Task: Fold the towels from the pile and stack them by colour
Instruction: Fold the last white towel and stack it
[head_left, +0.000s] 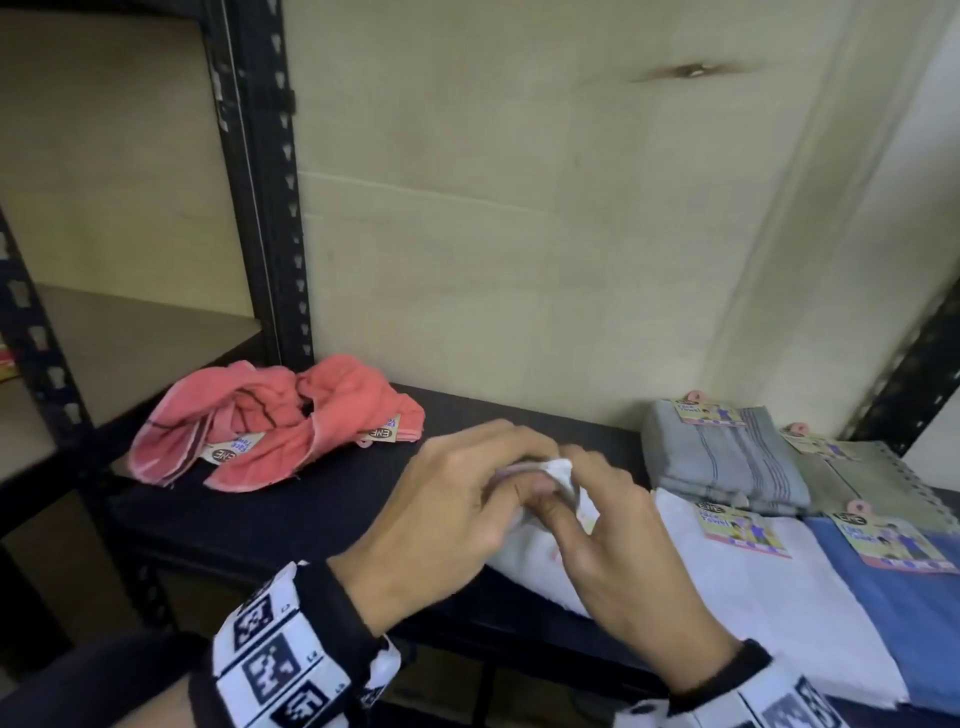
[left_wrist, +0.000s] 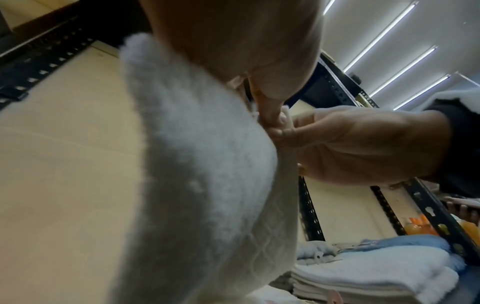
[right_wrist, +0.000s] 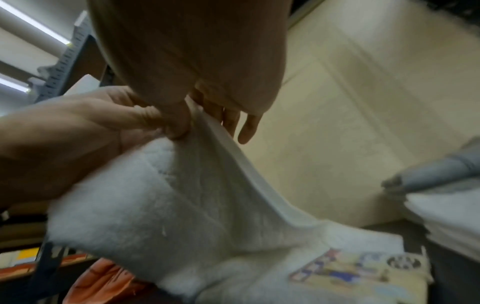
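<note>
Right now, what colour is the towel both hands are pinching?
White towel, pinched by left hand and right hand; clearest in the right wrist view.

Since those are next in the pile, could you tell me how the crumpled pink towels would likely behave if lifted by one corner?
The pink towels lie bunched in soft folds, so they would probably hang limp and unfurl. They overlap, so lifting one may drag the other. Their card tags would likely dangle.

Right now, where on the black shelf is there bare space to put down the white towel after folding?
The shelf is bare between the pink towels and the left hand, and in a strip along the wall behind both hands. The right end is crowded: grey towel, green towel, white stack and blue towel lie edge to edge.
</note>
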